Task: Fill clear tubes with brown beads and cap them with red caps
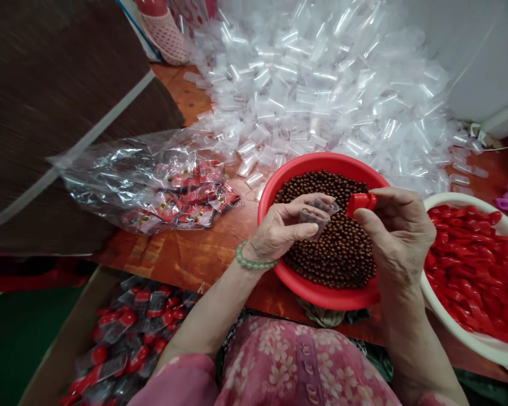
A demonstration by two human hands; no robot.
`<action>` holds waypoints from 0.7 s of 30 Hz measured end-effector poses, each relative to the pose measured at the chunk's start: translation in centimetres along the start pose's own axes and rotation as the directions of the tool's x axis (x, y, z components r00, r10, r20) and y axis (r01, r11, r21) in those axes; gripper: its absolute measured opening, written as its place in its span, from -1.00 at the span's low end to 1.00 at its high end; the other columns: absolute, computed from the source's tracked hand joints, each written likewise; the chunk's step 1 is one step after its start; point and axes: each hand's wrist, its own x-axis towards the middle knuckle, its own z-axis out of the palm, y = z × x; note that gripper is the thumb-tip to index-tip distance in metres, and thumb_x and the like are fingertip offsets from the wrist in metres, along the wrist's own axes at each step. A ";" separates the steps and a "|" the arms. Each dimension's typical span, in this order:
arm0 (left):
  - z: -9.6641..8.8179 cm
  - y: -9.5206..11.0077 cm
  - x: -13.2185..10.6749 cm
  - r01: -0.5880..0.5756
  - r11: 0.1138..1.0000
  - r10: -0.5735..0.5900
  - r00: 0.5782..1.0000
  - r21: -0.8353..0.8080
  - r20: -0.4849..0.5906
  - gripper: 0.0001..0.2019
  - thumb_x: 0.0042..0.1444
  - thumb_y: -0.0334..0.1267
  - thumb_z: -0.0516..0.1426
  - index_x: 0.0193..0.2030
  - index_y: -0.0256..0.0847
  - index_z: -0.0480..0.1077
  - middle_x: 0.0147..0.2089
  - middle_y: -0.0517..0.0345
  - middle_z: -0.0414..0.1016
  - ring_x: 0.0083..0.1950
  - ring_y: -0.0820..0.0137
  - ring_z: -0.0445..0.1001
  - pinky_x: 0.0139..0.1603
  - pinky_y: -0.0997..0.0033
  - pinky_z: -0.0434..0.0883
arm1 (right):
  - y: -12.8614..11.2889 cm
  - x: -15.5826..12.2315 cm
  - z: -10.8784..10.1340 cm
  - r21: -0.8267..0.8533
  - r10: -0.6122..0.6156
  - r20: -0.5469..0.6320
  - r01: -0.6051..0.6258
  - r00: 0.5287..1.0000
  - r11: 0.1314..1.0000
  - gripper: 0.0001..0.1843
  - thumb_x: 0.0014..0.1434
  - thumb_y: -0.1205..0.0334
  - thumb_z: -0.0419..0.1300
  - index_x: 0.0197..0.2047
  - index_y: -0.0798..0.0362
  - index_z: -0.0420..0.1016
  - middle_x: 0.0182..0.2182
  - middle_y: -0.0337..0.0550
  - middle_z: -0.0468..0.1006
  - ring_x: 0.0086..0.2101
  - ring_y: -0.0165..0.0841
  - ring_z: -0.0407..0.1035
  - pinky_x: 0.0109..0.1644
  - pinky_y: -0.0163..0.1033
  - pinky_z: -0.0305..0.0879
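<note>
Pink floral blouse (pixel 271 355) below hands; left hand (pixel 279 226) pinching clear plastic containers (pixel 314 222), best held mouth-up above brown beads (pixel 342 262); right hand (pixel 400 228) pinching red plastic cap (pixel 358 204).

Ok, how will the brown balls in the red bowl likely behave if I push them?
The brown balls will probably roll readily, being round. Their glossy surfaces may prove slippery. Heaped loose, they'd likely flow around anything pushed in, and the red bowl should contain most.

Glare whitens the clear plastic pile (pixel 296 96); the dim left edge looks blurred and stretched.
</note>
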 end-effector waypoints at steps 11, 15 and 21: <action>-0.4 -0.6 0.0 0.038 0.994 -0.036 0.999 0.105 -0.018 -0.79 -0.04 -0.15 0.46 -0.23 -0.08 0.73 0.16 0.01 0.56 0.28 0.15 0.45 0.40 0.15 0.36 | 0.1 0.3 1.3 -0.230 -0.297 0.142 0.324 0.944 0.918 -0.68 0.23 0.34 0.38 0.05 -0.08 0.61 -0.14 -0.16 0.74 -0.16 -0.28 0.65 -0.04 -0.13 0.63; -0.4 -0.7 0.0 0.030 0.983 -0.025 0.999 0.182 -0.032 -0.82 -0.02 -0.19 0.45 -0.22 -0.07 0.73 0.15 0.02 0.56 0.26 0.20 0.46 0.41 0.17 0.34 | 0.0 0.4 1.1 -0.295 -0.293 0.198 0.341 0.936 0.892 -0.71 0.26 0.36 0.33 0.04 -0.06 0.61 -0.14 -0.13 0.74 -0.17 -0.28 0.65 -0.06 -0.14 0.64; -0.2 -0.9 0.1 0.089 0.994 -0.086 0.995 0.062 -0.051 -0.78 -0.02 -0.15 0.45 -0.22 -0.14 0.72 0.17 -0.02 0.54 0.23 0.18 0.46 0.37 0.16 0.35 | 0.7 0.4 0.2 -0.338 -0.258 0.461 0.437 0.849 0.833 -0.33 0.29 0.39 0.19 0.44 0.03 0.27 0.15 0.12 0.59 0.12 -0.12 0.53 0.16 0.07 0.56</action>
